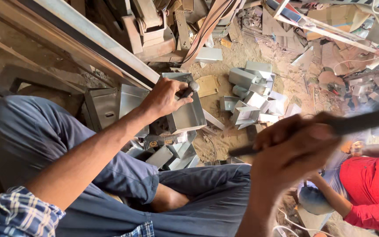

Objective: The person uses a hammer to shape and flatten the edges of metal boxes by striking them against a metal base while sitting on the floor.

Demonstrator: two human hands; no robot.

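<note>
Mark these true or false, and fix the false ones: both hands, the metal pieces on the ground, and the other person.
1. The left hand holds a punch against a metal box. True.
2. The right hand is bare of any tool. False: it grips a dark rod, blurred.
3. Folded metal pieces lie piled on the sandy ground. True.
4. The other person wears a green top. False: it is red.
</note>
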